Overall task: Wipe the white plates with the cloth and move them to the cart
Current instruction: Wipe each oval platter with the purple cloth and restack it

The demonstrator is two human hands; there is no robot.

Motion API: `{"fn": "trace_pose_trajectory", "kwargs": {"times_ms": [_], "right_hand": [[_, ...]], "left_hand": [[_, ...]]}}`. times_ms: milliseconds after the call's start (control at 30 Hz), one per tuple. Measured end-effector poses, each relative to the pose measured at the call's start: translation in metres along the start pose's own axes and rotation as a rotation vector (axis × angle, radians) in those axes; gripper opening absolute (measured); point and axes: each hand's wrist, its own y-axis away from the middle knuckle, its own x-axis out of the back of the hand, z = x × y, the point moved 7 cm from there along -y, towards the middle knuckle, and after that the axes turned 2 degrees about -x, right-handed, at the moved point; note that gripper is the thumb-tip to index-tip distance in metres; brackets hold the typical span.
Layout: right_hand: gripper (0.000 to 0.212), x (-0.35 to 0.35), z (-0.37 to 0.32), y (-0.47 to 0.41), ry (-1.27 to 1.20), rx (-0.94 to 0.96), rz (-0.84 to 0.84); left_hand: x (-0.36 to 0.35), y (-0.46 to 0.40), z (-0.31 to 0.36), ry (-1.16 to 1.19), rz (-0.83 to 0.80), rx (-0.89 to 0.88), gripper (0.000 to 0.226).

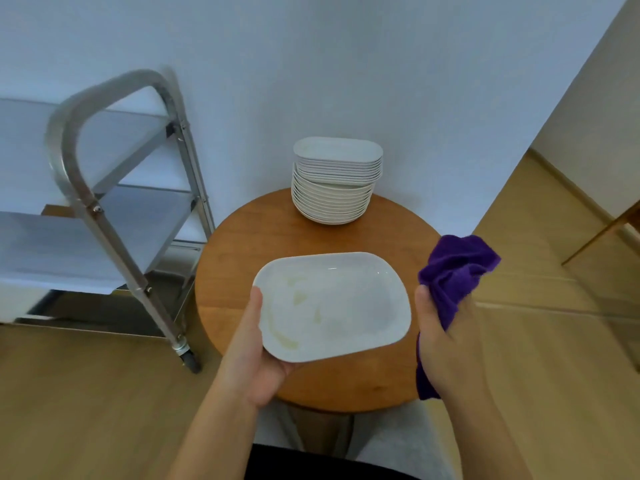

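Plate up, cloth ready, wiping not started yet by the look of it.

Nearest, the left hand grips the white rounded-rectangle ceramic plate by its near-left corner, thumb over the rim, held in the air above the near half of the round brown wooden table. The yellowish smears on the plate's left side look untouched. Just to its right, not touching it, the right hand clutches the bunched purple microfibre cloth. Further back, the tall stack of white plates sits at the table's far edge by the wall, its top half shifted off its lower half. The steel three-shelf cart stands left. My worry: a one-corner grip could let the plate tip once wiping pressure lands on the far side, and bumping that stack could topple it.
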Motion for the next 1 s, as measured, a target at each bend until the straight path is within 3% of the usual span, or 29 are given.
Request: {"fn": "trace_pose_trajectory", "kwargs": {"times_ms": [67,133,233,333,500,733,900,1000], "right_hand": [[0.057,-0.019,-0.001,-0.006,0.305,0.039,-0.143],[0.06,-0.042,0.014,-0.011,0.617,-0.058,-0.33],[0.06,-0.065,0.025,-0.017,0.801,-0.112,-0.443],[0.064,-0.084,0.023,-0.013,0.823,-0.075,-0.46],[0.062,-0.116,0.0,0.012,0.647,0.13,-0.514],[0.057,-0.133,-0.022,0.044,0.398,0.372,-0.827],[0.058,-0.115,-0.018,0.048,0.511,0.69,-0.88],[0.06,-0.102,-0.014,0.043,0.578,0.824,-0.79]], "left_hand": [[-0.004,-0.001,-0.007,-0.043,-0.002,0.001,0.055],[-0.009,-0.004,-0.013,-0.072,0.014,0.003,0.057],[-0.012,-0.008,-0.014,-0.085,0.025,-0.017,0.06],[-0.015,-0.011,-0.011,-0.098,0.003,-0.022,0.06],[-0.025,-0.016,-0.005,-0.189,-0.052,-0.03,0.057],[-0.013,-0.022,-0.006,-0.143,0.075,-0.029,0.059],[-0.004,-0.022,0.005,-0.102,0.15,0.028,0.061],[-0.003,-0.023,0.007,-0.103,0.141,0.057,0.062]]}}
